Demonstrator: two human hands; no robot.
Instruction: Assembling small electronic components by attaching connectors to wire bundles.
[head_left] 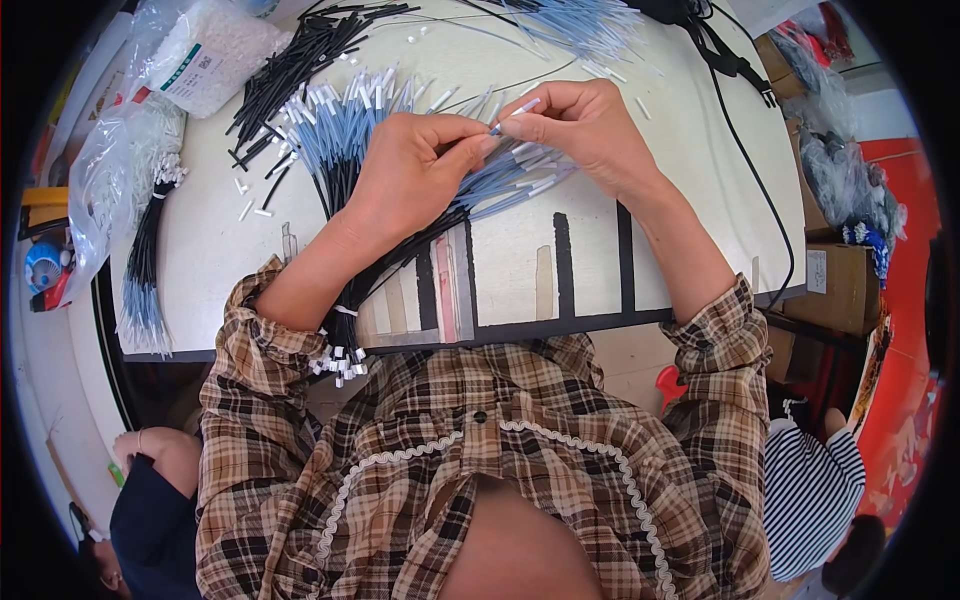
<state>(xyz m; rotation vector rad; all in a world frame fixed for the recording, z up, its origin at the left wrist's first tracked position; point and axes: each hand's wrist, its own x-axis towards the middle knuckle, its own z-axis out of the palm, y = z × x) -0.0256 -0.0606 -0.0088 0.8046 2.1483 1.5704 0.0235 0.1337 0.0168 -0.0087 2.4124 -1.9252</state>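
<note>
My left hand (415, 170) pinches a thin blue wire between thumb and forefinger. Close beside it, my right hand (600, 135) grips a short white sleeve (526, 107) at the wire's end between thumb and fingertips. The fingertips of both hands nearly meet above the table. Below and around my left hand spreads a large bundle of blue wires (335, 130), many tipped with white sleeves. Its black part runs under my left forearm to a white tie, and white connectors (342, 364) hang over the table's front edge. Part of the bundle is hidden by my left hand and forearm.
A bag of small white parts (205, 60) sits at the back left, near loose black tubes (290, 75). Another tied wire bundle (148, 245) lies at the left. More blue wires (585, 30) lie at the back. A black cable (750, 160) crosses the right side; cartons (842, 290) stand beyond.
</note>
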